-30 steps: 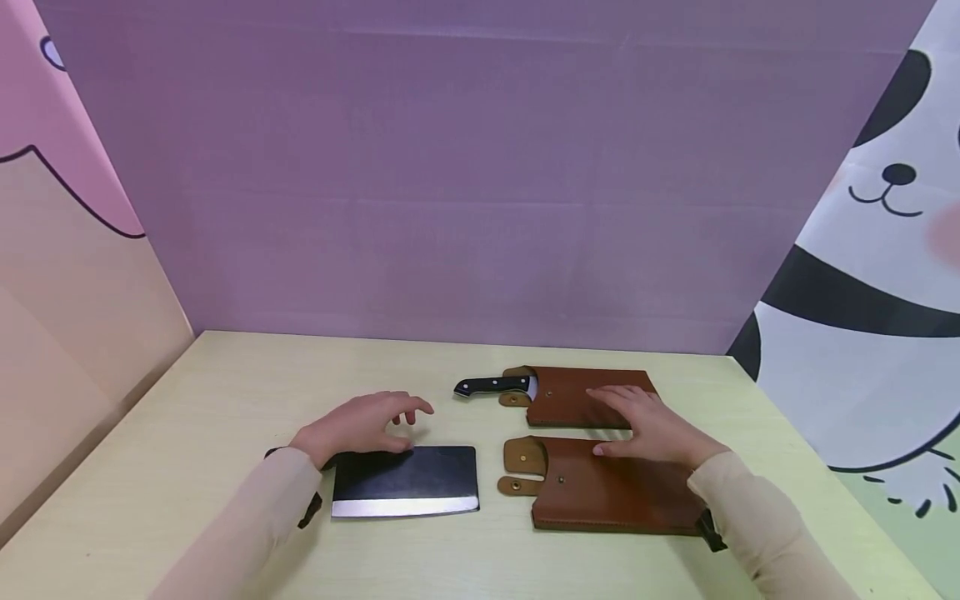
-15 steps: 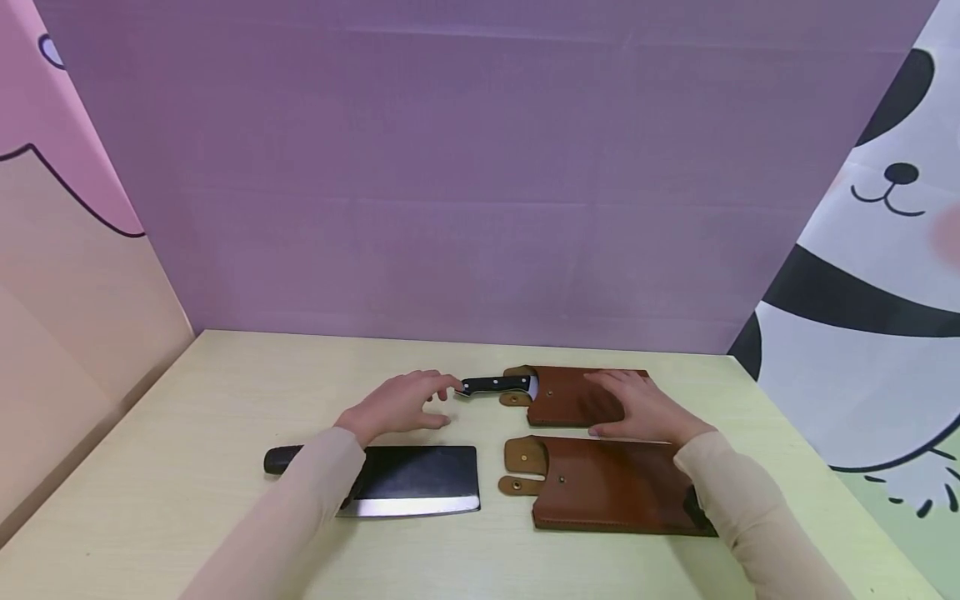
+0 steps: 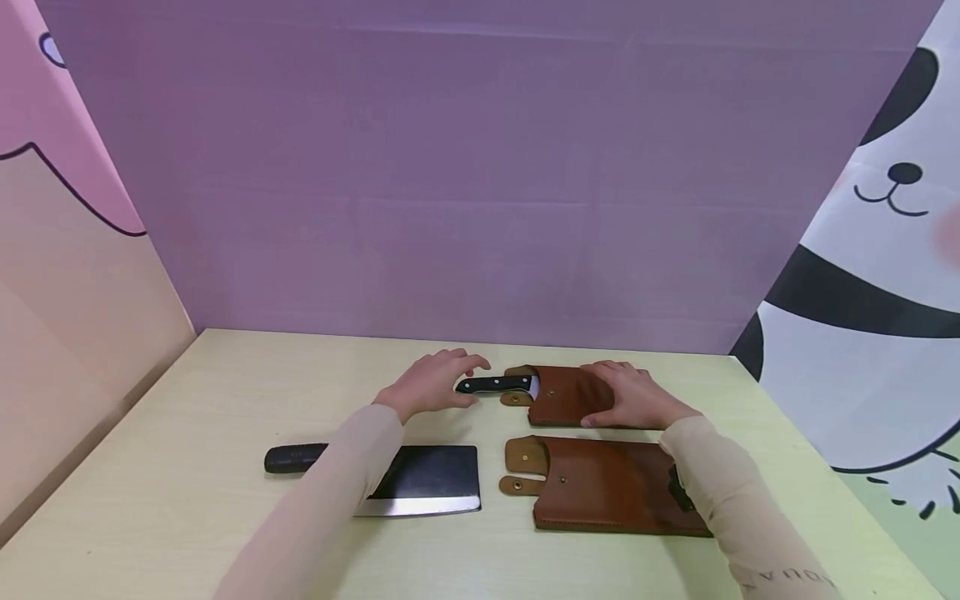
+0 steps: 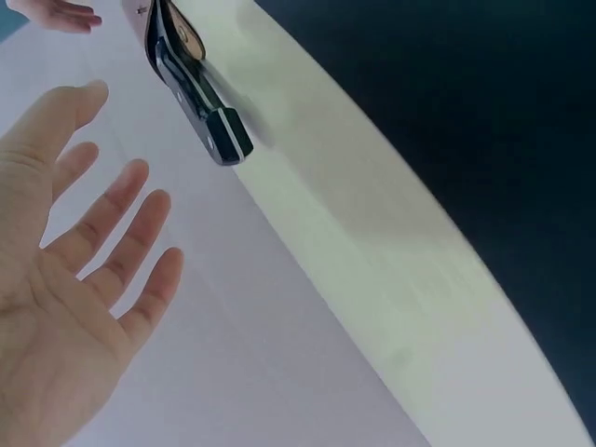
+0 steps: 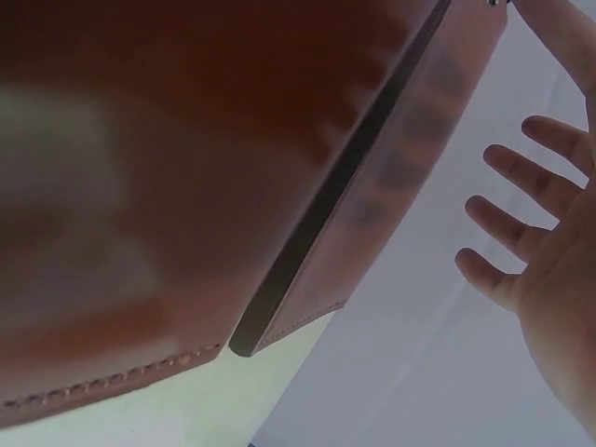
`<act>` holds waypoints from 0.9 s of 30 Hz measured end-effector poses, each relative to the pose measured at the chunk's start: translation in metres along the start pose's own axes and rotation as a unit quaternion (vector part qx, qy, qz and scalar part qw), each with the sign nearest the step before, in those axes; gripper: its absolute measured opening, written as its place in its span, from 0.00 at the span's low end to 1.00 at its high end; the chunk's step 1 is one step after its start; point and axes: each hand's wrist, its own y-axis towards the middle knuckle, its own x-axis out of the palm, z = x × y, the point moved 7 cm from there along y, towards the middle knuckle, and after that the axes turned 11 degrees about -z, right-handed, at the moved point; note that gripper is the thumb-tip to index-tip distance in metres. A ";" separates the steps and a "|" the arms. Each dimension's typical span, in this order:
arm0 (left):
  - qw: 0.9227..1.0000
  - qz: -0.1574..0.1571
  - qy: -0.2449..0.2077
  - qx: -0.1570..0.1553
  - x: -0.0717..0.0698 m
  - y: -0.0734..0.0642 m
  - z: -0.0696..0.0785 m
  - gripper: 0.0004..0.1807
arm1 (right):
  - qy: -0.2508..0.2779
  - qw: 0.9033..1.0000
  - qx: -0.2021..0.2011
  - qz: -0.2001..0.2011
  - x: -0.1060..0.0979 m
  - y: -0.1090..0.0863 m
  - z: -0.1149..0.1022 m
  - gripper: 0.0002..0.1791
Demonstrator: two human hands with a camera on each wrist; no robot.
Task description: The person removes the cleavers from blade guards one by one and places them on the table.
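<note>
A black-handled knife [image 3: 491, 384] lies with its blade inside the far brown leather sheath [image 3: 555, 400], handle pointing left. My left hand [image 3: 431, 385] is at the handle's end, thumb and fingers spread to either side of it. In the left wrist view that hand [image 4: 79, 251] holds nothing, and the handle [image 4: 200, 102] shows beyond its fingers. Over the right part of the far sheath is my right hand [image 3: 630, 398], thumb toward its near edge. The right wrist view shows the right hand's fingers [image 5: 512, 219] parted and bent, holding nothing, beside the far sheath [image 5: 400, 177].
Nearer on the table [image 3: 187, 467] lies a cleaver [image 3: 438, 475], black handle to the left, partly behind my left sleeve. A larger brown leather sheath [image 3: 600, 492] lies to its right, flap and strap toward the cleaver. A purple backdrop [image 3: 480, 167] stands behind the table.
My left hand has moved from above the cleaver, away and rightward, to the knife's handle. My right hand has moved slightly farther forward over the far sheath. Knife, cleaver and sheaths lie unmoved.
</note>
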 end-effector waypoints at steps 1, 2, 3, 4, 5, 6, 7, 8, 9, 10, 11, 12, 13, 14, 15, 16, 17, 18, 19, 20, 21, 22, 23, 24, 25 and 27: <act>1.000 0.002 0.000 -0.002 0.000 0.002 0.000 0.28 | 0.005 1.000 0.003 -0.002 0.001 0.001 0.000 0.48; 1.000 0.004 0.002 -0.005 0.001 0.004 0.000 0.28 | 0.008 1.000 0.007 -0.004 0.001 0.002 0.000 0.48; 1.000 0.005 0.001 -0.008 0.002 0.007 0.000 0.28 | 0.009 1.000 0.011 -0.006 0.002 0.003 0.000 0.49; 1.000 0.007 0.001 -0.013 0.003 0.009 -0.002 0.28 | 0.010 1.000 0.014 -0.008 0.003 0.004 0.001 0.49; 1.000 0.008 0.001 -0.018 0.004 0.011 -0.003 0.27 | 0.010 1.000 0.017 -0.010 0.004 0.005 0.001 0.50; 1.000 0.009 0.002 -0.025 0.005 0.013 -0.005 0.27 | 0.010 1.000 0.020 -0.012 0.005 0.006 0.002 0.50; 0.999 0.009 0.003 -0.032 0.006 0.015 -0.007 0.28 | 0.009 1.000 0.023 -0.013 0.006 0.007 0.002 0.51; 0.999 0.008 0.003 -0.038 0.008 0.017 -0.008 0.28 | 0.008 1.000 0.026 -0.014 0.007 0.008 0.003 0.51; 0.999 0.006 0.002 -0.046 0.009 0.019 -0.010 0.28 | 0.007 1.000 0.026 -0.015 0.007 0.010 0.003 0.52; 0.999 0.004 0.003 -0.053 0.010 0.020 -0.012 0.28 | 0.008 0.999 0.026 -0.016 0.008 0.011 0.003 0.52; 0.998 0.001 0.003 -0.059 0.011 0.021 -0.013 0.28 | 0.010 0.999 0.027 -0.016 0.008 0.012 0.003 0.53; 0.998 -0.003 0.005 -0.065 0.012 0.022 -0.014 0.28 | 0.014 0.999 0.027 -0.015 0.008 0.012 0.003 0.53; 0.998 -0.007 0.005 -0.070 0.013 0.023 -0.015 0.28 | 0.017 0.999 0.025 -0.013 0.008 0.013 0.002 0.53; 0.997 -0.010 0.006 -0.075 0.015 0.024 -0.015 0.28 | 0.020 0.999 0.023 -0.011 0.008 0.013 0.001 0.54; 0.997 -0.013 0.005 -0.080 0.016 0.024 -0.016 0.28 | 0.024 0.999 0.022 -0.008 0.008 0.014 0.000 0.54; 0.996 -0.015 0.006 -0.083 0.017 0.025 -0.017 0.28 | 0.024 1.000 0.018 -0.004 0.008 0.014 -0.001 0.55; 0.996 -0.018 0.005 -0.087 0.019 0.025 -0.018 0.28 | 0.026 1.000 0.015 -0.002 0.009 0.015 -0.001 0.55; 0.996 -0.022 0.006 -0.092 0.020 0.026 -0.019 0.28 | 0.026 1.000 0.014 -0.002 0.009 0.016 -0.002 0.55; 0.995 -0.023 0.006 -0.095 0.021 0.026 -0.020 0.28 | 0.025 1.000 0.014 -0.003 0.010 0.016 -0.002 0.56; 0.995 -0.026 0.005 -0.098 0.022 0.026 -0.021 0.29 | 0.028 0.999 0.017 -0.005 0.011 0.017 -0.001 0.56; 0.995 -0.027 0.003 -0.101 0.023 0.026 -0.022 0.29 | 0.030 0.999 0.020 -0.009 0.013 0.019 0.000 0.56; 0.994 -0.029 0.003 -0.103 0.024 0.027 -0.023 0.29 | 0.031 0.999 0.022 -0.014 0.014 0.020 0.000 0.56; 0.994 -0.031 0.000 -0.107 0.025 0.026 -0.024 0.29 | 0.034 0.999 0.026 -0.020 0.015 0.022 0.001 0.57; 0.994 -0.032 -0.001 -0.109 0.025 0.027 -0.024 0.29 | 0.035 0.999 0.030 -0.025 0.016 0.023 0.002 0.57; 0.993 -0.033 -0.003 -0.111 0.026 0.027 -0.025 0.29 | 0.034 0.998 0.032 -0.030 0.017 0.025 0.002 0.57; 0.993 -0.033 -0.007 -0.112 0.026 0.028 -0.026 0.29 | 0.031 0.998 0.033 -0.041 0.019 0.027 0.002 0.58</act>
